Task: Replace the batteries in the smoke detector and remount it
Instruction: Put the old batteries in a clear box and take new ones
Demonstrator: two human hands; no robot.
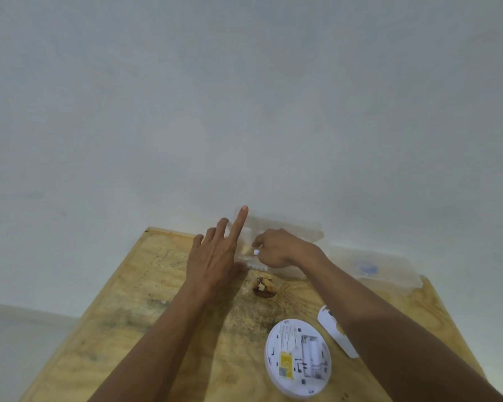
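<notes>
Here, left hand spread flat against clear plastic box; right hand pinches perhaps a small cylindrical battery.

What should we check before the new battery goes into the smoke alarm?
1. Smoke detector lying back-up on the wooden table: ok.
2. Battery bay open, cover off: ok.
3. Bay emptied of old batteries: not ok, a white cell seems to sit inside.
4. New battery pinched in the right hand: ok, though only its tip shows.
5. Left hand free, fingers straight by the clear plastic box: ok.
6. Which battery end goes where: cannot tell, markings too small.
</notes>
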